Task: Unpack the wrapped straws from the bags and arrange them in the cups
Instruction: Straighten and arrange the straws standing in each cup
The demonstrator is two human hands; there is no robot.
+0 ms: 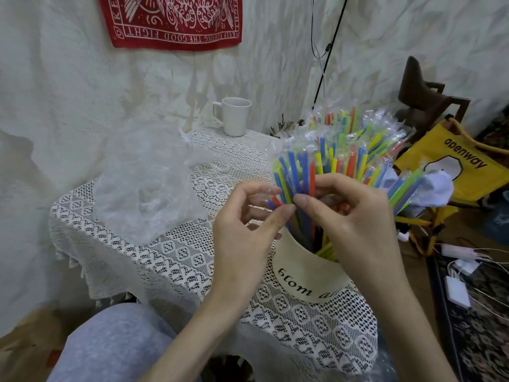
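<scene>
A cream cup (300, 274) with black lettering stands near the table's front right, packed with many wrapped straws (341, 150) in blue, yellow, green and orange that fan up and to the right. My left hand (245, 224) pinches a few straws at the left side of the bunch between thumb and fingertips. My right hand (355, 216) grips the straws just above the cup's rim, thumb tip meeting the left fingers. A white mug (235, 117) stands empty at the table's far edge. A crumpled clear plastic bag (146, 183) lies on the left of the table.
A small table under a white lace cloth (176, 260) holds everything. A yellow bag (451, 166) on a folding chair is at the right, with chargers and cables (457, 277) on the rug below. My grey-clad knee (115, 343) is at the bottom left.
</scene>
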